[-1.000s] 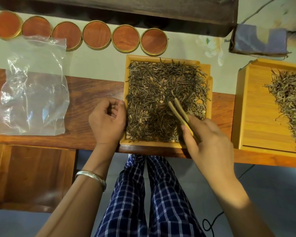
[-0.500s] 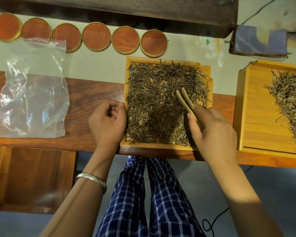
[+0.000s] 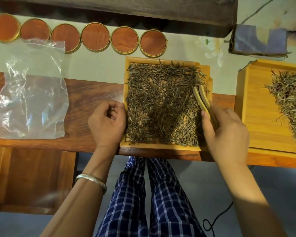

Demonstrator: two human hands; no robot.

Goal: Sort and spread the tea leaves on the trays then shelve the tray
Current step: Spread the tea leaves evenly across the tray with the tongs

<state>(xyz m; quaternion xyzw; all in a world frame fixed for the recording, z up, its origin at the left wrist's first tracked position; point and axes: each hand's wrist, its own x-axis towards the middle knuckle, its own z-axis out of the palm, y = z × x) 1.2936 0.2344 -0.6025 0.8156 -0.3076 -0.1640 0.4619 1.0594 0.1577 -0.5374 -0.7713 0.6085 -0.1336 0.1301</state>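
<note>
Spreading leaves | your right hand (image 3: 227, 132) pinches the bamboo tongs (image 3: 203, 100) at centre-right of the tray (image 3: 161, 146), mid-frame on the desk (image 3: 85, 93) | left hand (image 3: 108, 122), loosely curled, steadies its rim | rake lightly, thin the tea leaves (image 3: 161, 103) evenly.

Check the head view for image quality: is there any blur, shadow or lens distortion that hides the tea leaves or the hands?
Head view: the tea leaves in the middle tray are sharp; a soft shadow darkens their lower centre. The right hand and tongs are crisp. The wide angle bends the table edge. The top right corner is blurred.
</note>
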